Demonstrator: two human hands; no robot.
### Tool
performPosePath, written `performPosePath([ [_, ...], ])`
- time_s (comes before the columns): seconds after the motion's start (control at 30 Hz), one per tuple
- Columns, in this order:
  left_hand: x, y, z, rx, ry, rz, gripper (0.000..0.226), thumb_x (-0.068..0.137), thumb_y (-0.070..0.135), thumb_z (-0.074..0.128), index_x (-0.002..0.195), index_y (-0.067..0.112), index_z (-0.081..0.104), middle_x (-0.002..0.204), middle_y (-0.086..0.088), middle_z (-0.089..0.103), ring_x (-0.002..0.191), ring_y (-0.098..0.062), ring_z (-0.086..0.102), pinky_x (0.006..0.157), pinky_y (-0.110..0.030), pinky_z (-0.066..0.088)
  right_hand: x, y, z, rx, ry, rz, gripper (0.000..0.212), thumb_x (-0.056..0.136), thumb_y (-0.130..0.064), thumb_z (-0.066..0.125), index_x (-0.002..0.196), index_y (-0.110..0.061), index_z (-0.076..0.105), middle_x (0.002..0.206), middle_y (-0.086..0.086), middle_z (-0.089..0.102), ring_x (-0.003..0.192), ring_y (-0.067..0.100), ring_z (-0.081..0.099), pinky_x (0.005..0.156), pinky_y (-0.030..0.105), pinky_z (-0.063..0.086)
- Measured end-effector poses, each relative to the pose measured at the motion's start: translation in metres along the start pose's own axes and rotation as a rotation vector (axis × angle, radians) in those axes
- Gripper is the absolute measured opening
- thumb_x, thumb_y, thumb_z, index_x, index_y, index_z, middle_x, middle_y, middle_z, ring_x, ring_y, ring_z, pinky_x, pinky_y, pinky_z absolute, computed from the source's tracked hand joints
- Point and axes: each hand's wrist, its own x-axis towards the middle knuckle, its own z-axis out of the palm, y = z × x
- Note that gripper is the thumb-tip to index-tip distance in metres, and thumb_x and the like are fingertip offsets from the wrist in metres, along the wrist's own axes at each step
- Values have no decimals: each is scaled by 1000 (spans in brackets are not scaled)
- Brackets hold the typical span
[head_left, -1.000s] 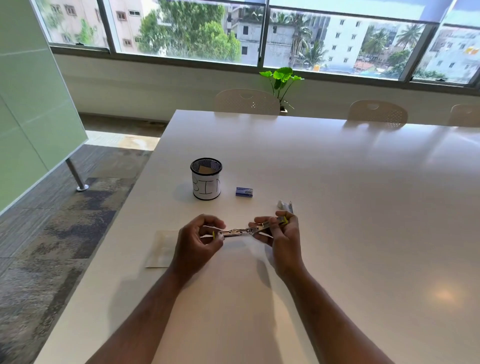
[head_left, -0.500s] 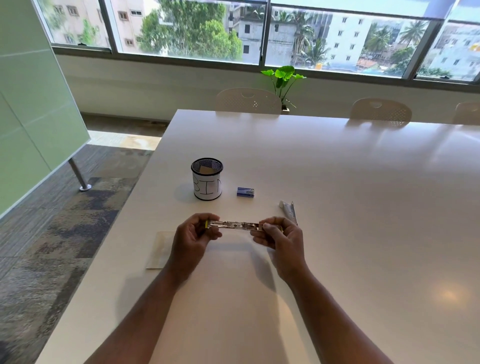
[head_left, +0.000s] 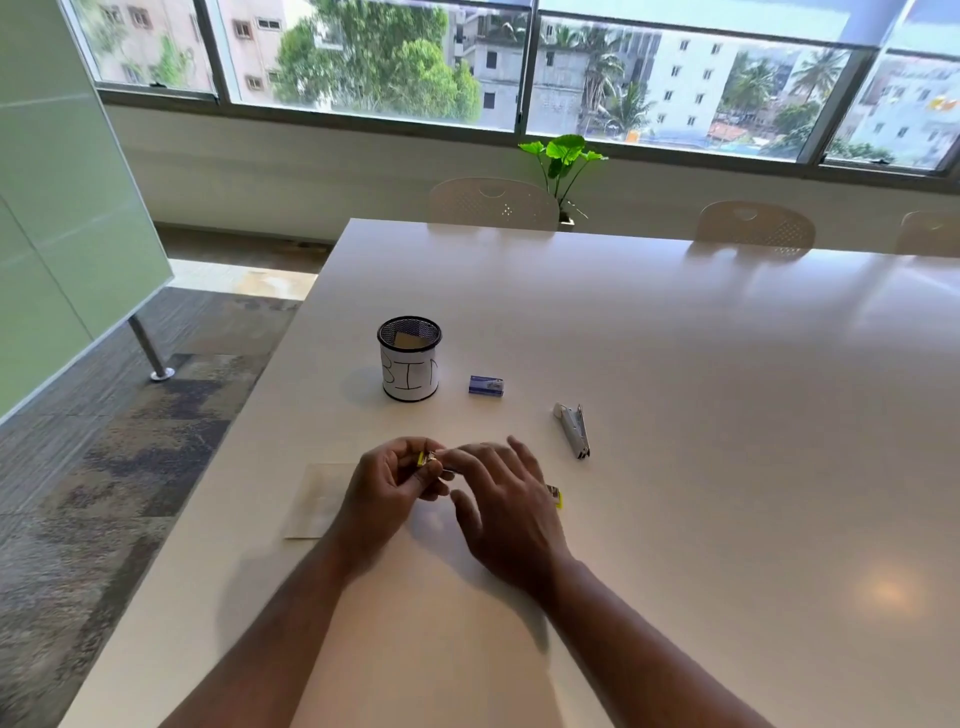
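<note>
Now the left hand (head_left: 395, 486) is gripping one end of a long thin silver metal tool with yellow ends (head_left: 427, 458). Its fingers are curling round that end and the thumb is pinching it from the near side. The right hand (head_left: 501, 501) is lying over the tool's middle with fingers (head_left: 519, 454) stretched out and loosely spread, not clenching. I cannot tell whether they are pressing on the metal or just covering it.

The tool's long axis is running left to right and roughly level. One yellow end is poking out of the left fingertips, and the other is peeking out just past the little-finger side of the right hand, slightly nearer the person. The middle of the tool is hiding under the right fingers. Both hands are hovering low over the glossy white table (head_left: 675, 415), and I cannot tell whether the tool is touching it.

Just left of the left knuckles, a pale flat sheet of paper (head_left: 314, 501) is lying on the table. Beyond the right fingertips and slightly to the right, a white and grey stapler (head_left: 571, 430) is lying with its long axis pointing away from the fingers. Further beyond the fingertips, a small blue cardboard box (head_left: 486, 386) is sitting flat. Beyond the left fingers, a black mesh cup with a white paper label reading BIN (head_left: 410, 366) is standing upright.
</note>
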Motion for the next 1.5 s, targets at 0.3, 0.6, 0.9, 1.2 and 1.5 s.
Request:
performPosePath([
  [0.3, -3, -2, 5, -4, -60, 29, 26, 94, -9, 65, 106, 13, 75, 93, -13, 79, 83, -18, 74, 73, -23, 57, 0, -4, -6, 92, -96, 63, 41, 98, -34, 57, 138, -35, 49, 111, -6, 64, 98, 19, 62, 77, 36, 54],
  [0.6, -1, -6, 2, 42, -68, 53, 30, 93, -7, 67, 104, 20, 76, 93, -11, 79, 83, -15, 73, 71, -23, 56, -2, 0, -4, 75, -18, 138, 32, 90, -48, 63, 120, -39, 56, 99, -14, 70, 83, 14, 63, 64, 29, 49],
  [0.9, 1, -11, 2, 35, -114, 32, 21, 94, 3, 70, 105, 20, 76, 89, -8, 78, 76, -12, 64, 70, -21, 52, -4, 5, 2, -8, 80, 157, 35, 91, -65, 61, 94, -31, 55, 80, -9, 64, 68, 16, 58, 53, 30, 43],
  [1.2, 1, -14, 1, 45, -128, 15, 19, 94, 7, 70, 106, 20, 76, 91, -13, 77, 77, -16, 65, 70, -25, 54, -3, 6, -3, 13, 38, 154, 37, 94, -69, 52, 94, -32, 52, 82, -10, 64, 71, 17, 58, 55, 29, 35],
  [1.5, 3, -16, 0, 62, -138, 7, 18, 94, 8, 71, 108, 19, 75, 92, -15, 78, 79, -19, 67, 69, -24, 54, -3, 4, -3, -25, -9, 131, 32, 96, -64, 50, 98, -32, 53, 85, -8, 65, 73, 22, 59, 54, 32, 42],
])
